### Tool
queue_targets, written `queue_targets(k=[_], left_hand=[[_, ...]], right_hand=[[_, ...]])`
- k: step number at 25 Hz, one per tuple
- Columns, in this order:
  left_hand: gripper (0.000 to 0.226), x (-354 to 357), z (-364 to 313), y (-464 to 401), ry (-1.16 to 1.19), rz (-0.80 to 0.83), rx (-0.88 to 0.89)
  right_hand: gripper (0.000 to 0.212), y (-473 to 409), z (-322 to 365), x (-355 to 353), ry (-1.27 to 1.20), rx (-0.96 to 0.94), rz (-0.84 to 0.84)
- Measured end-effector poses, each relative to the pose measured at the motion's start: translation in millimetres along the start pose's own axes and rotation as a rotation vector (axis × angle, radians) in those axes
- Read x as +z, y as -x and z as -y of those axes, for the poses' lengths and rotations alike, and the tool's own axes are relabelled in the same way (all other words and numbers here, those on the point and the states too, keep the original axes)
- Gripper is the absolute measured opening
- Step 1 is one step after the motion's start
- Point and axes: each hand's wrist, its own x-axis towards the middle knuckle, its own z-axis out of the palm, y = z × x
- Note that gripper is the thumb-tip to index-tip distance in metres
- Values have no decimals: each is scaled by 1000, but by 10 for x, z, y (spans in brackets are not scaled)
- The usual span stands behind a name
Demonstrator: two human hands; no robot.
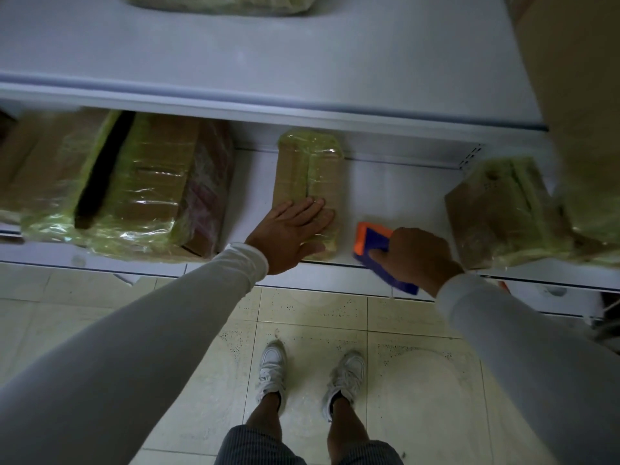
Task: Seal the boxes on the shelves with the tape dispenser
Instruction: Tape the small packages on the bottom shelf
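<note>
Fingers [315,209] of the left hand [288,234] are lying straight and slightly spread on the small taped box [307,172], which is sitting mid-way along the white shelf [396,193]. Right hand [414,258] is gripping the blue-and-orange tape dispenser [370,241] just beside it, fingers curled round the handle.

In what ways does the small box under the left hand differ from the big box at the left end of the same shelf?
The small box is narrow and stands apart; the big box is far wider, with another carton close against its right side. The left hand rests flat on the small box; nothing touches the big box. The big box shows a dark strip along its top; the small box shows none. Both are brown cardboard under glossy yellowish tape, on the lower shelf.
</note>
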Motion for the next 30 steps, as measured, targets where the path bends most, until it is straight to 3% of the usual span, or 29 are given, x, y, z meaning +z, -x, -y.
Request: queue_targets(k=[3, 6, 9, 13, 16, 18, 21, 26, 30], left_hand=[[70, -10, -22, 5, 32, -9, -28], [90, -50, -330, -157, -4, -98, -272], [89, -20, -625, -337, -59, -113, -429], [88, 22, -551, -372, -89, -132, -407], [90, -39, -523, -411, -74, -50, -388], [89, -133, -526, -381, 21, -46, -370], [73, -374, -502, -104, 211, -181, -353], [58, -759, -298, 573, 203, -300, -372], [60, -1017, 69, 1118, 138, -275, -384]], right_hand=[[47, 109, -254, 34, 7, 81, 77], [52, 267, -288, -4, -72, 103, 21], [50, 371, -229, -21, -214, 92, 11], [50, 428, -322, -135, -307, 79, -46], [51, 438, -330, -204, -318, 35, -73], [51, 427, -302, -275, -352, 3, -92], [54, 431, -186, -449, -389, -49, -110], [53, 552, 292, -705, -374, -79, -109], [56, 714, 929, -859, -386, -105, -115]])
